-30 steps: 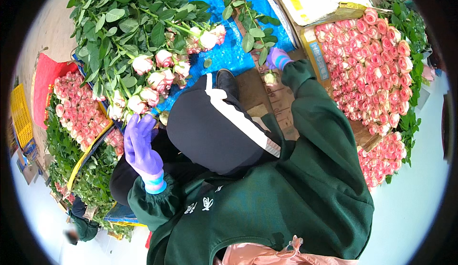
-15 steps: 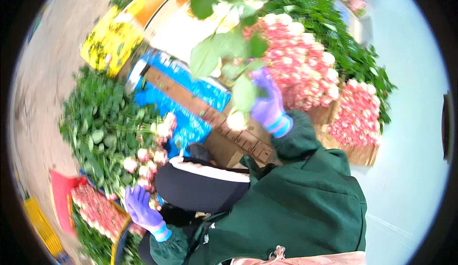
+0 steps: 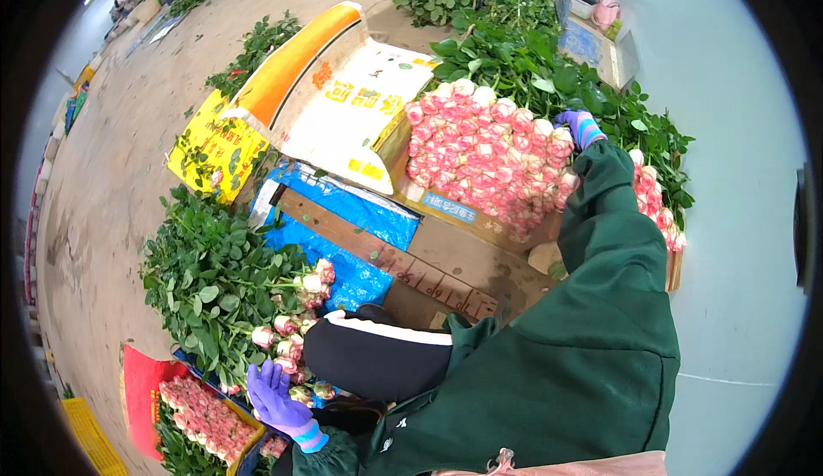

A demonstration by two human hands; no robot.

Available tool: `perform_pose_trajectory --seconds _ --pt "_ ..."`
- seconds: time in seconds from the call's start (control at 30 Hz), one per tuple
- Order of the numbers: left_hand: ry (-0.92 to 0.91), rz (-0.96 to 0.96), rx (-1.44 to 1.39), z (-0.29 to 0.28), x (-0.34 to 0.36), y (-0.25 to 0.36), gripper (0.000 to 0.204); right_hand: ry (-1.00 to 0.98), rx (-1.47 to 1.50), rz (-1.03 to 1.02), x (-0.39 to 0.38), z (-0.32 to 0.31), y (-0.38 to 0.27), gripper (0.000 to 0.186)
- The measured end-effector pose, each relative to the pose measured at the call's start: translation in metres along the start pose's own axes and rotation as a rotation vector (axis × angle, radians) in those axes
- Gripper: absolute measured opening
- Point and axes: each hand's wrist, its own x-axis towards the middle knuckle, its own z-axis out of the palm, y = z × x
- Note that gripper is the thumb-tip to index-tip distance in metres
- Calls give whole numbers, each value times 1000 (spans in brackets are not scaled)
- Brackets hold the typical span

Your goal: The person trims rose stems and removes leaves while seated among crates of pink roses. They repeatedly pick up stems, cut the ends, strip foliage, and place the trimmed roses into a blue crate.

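Note:
My right hand (image 3: 581, 128), in a purple glove, reaches to the right edge of a pile of pink and white roses (image 3: 489, 150). Its fingers are closed just behind the outer blooms, around a rose (image 3: 561, 140) whose stem is lost among the green leaves. My left hand (image 3: 276, 397), gloved alike, rests low on the left with fingers stretched out and nothing in it. Beside it lies a heap of leafy roses (image 3: 219, 292), with larger blooms (image 3: 287, 330) pointing toward my knee.
A board with marks along it (image 3: 411, 272) lies across blue sheeting (image 3: 343, 277) before me. Beyond are a white and orange sack (image 3: 339, 124) and a yellow sheet (image 3: 219, 146). More roses stand in a crate (image 3: 206, 416) at lower left and a carton (image 3: 656, 206) at right.
My right hand has carried a leafy rose away from me and to the right, from above the board to the pile's edge. My left hand stays open, slightly lower and to the right in view.

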Motion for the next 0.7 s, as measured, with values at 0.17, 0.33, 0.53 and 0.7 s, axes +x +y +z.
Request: perform_pose_trajectory --seconds 0.17,0.33,0.53,0.7 --pt "56 13 -55 -8 -6 -5 47 -156 -993 -732 6 8 8 26" --pt "55 -7 -119 -3 -7 -8 45 276 -974 -868 -29 -20 -2 44" --pt "173 -26 -225 -26 -1 -20 37 -339 -390 -1169 -281 244 20 42" --pt "315 0 -284 -50 -1 -22 36 -1181 -615 -976 -395 448 124 29"
